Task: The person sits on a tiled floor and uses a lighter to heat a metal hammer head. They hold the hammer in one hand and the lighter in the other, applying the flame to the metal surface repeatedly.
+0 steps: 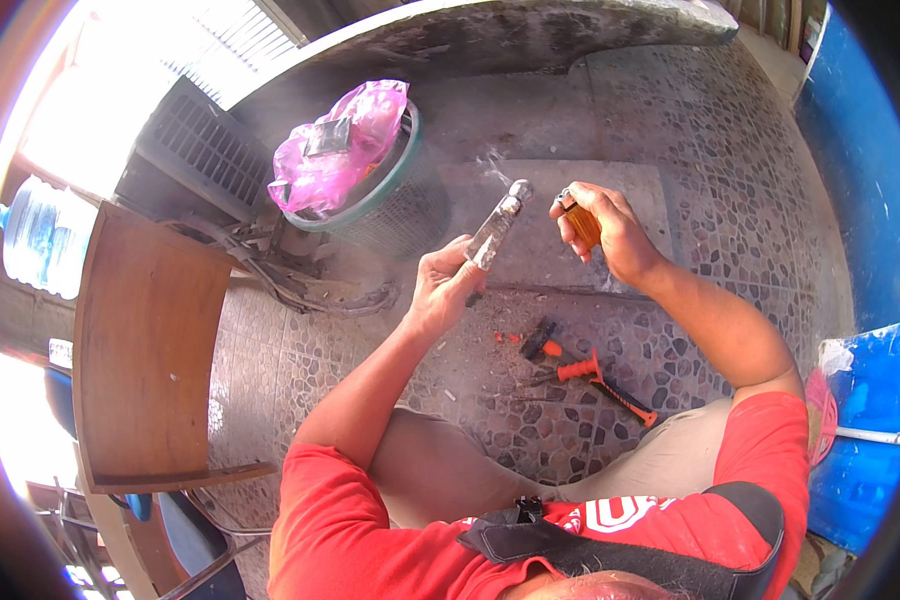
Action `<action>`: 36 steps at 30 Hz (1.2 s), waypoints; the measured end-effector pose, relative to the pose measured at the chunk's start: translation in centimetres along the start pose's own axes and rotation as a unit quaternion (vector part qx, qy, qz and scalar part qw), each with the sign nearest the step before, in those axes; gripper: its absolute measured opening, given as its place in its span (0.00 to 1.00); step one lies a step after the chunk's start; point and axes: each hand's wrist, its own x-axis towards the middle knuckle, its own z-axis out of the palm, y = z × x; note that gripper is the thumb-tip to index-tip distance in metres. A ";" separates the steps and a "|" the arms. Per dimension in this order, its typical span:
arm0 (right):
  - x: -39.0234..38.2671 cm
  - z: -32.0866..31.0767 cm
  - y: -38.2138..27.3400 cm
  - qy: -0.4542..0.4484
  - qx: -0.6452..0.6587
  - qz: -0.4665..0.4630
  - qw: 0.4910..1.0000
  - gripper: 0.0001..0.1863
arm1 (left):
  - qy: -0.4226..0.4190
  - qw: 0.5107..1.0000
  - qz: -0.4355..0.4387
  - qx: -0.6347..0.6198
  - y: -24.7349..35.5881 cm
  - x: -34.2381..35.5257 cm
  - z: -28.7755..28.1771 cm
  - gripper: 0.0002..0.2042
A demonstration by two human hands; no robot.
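Observation:
My left hand (442,290) is closed round the lower part of a worn, silvery metal tool with a rounded tip (494,230), tilted up and to the right. Its exact kind is unclear. Pale wisps like smoke hang beside the tip. To its right, my right hand (622,238) grips an orange lighter (582,226), its metal top towards the tool but apart from it. No flame shows. On the floor below lie a hammer (625,402) with a black and orange handle and, against it, an orange-red hand grip (577,370), perhaps a chisel's.
Ahead on the left stands a green mesh basket (375,215) with a pink plastic bag (355,140) on top. Behind it is a grey crate (205,150). A wooden panel (150,345) stands left, blue containers (865,430) right. Grit lies on the stone-patterned floor (740,260).

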 end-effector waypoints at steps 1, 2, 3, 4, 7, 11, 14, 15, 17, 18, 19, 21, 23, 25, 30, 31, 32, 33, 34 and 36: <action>0.0 0.0 0.0 0.001 0.003 0.003 1.000 0.24 | -0.005 1.000 0.010 0.001 0.0 0.0 0.0 0.16; 0.0 -0.1 0.1 0.001 0.007 0.007 1.000 0.24 | -0.009 1.000 0.021 0.002 0.1 0.0 0.0 0.16; 0.1 -0.2 0.1 0.002 0.010 0.010 1.000 0.25 | -0.016 0.999 0.036 0.020 0.3 0.1 -0.1 0.17; 0.0 -0.2 0.1 0.001 0.010 0.011 1.000 0.24 | -0.023 0.998 0.052 0.039 0.6 0.2 -0.3 0.17; -0.1 -0.4 0.2 -0.004 0.005 0.012 1.000 0.24 | -0.018 0.995 0.063 0.070 1.9 0.3 0.1 0.18; -0.5 -0.3 -0.5 -0.036 -0.029 0.010 0.999 0.26 | 0.002 0.995 0.067 0.077 2.2 0.0 -0.4 0.17; -1.0 0.1 -1.2 -0.072 -0.067 0.015 0.995 0.25 | 0.000 0.992 0.071 0.107 2.6 -0.3 -0.6 0.17; -1.1 0.1 -1.3 -0.084 -0.082 0.016 0.993 0.25 | 0.006 0.990 0.088 0.111 2.7 -0.3 -0.6 0.17; -1.1 0.3 -1.0 -0.100 -0.108 0.002 0.989 0.24 | -0.002 0.984 0.089 0.158 3.0 -0.5 -0.9 0.17; -1.1 0.4 -0.9 -0.108 -0.121 -0.005 0.987 0.24 | -0.006 0.979 0.090 0.181 3.3 -0.5 -1.0 0.17; -1.1 0.4 -0.9 -0.113 -0.119 0.000 0.987 0.23 | -0.006 0.971 0.116 0.207 3.4 -0.4 -1.1 0.16; -1.2 0.4 -0.9 -0.123 -0.115 0.010 0.986 0.22 | -0.013 0.961 0.126 0.245 3.9 -0.4 -1.2 0.16; -1.2 0.6 -0.5 -0.128 -0.095 0.027 0.987 0.21 | -0.014 0.950 0.142 0.278 3.8 -0.4 -1.5 0.17; -1.2 0.6 0.2 -0.133 -0.076 0.054 0.987 0.21 | -0.017 0.941 0.140 0.308 4.3 -0.4 -1.4 0.17; -1.4 0.8 3.3 -0.146 -0.018 0.143 0.979 0.22 | -0.005 0.916 0.150 0.372 4.7 -0.6 -1.2 0.18; -1.5 0.8 3.5 -0.146 -0.003 0.149 0.978 0.22 | -0.004 0.914 0.155 0.376 4.7 -0.7 -1.3 0.18; -1.6 0.9 3.5 -0.145 0.011 0.154 0.977 0.22 | -0.003 0.911 0.160 0.380 4.6 -0.7 -1.4 0.18; -1.6 1.0 3.4 -0.144 0.024 0.160 0.976 0.22 | -0.002 0.908 0.167 0.384 4.6 -0.7 -1.4 0.18; -1.6 0.9 3.4 -0.138 0.023 0.165 0.976 0.21 | -0.002 0.907 0.171 0.386 4.6 -0.7 -1.4 0.18; -1.4 0.9 3.4 -0.128 0.022 0.176 0.976 0.21 | -0.002 0.903 0.179 0.390 4.8 -0.6 -1.3 0.17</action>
